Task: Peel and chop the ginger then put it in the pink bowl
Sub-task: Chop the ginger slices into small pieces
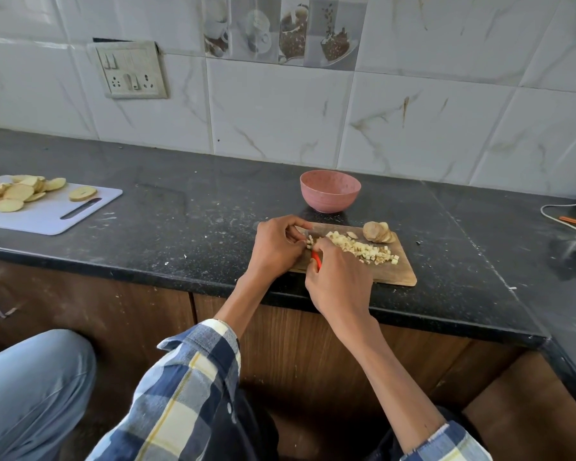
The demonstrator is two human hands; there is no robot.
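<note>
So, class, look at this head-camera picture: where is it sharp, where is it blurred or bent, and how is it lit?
Head view: soft, even light with no hard glare; the chopped ginger and pink bowl at the centre are sharp; the wide lens bows the counter edge and tile lines; the dark object at the far right is smeared; both hands cast only faint shadows on the wooden board.

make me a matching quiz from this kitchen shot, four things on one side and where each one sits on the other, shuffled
Things:
1. pink bowl
2. chopped ginger
3. sliced rounds
4. wall socket

Places:
A. on the white board at far left
B. on the tiled wall
C. on the counter behind the wooden board
D. on the wooden board

Pairs: 1-C, 2-D, 3-A, 4-B
</note>
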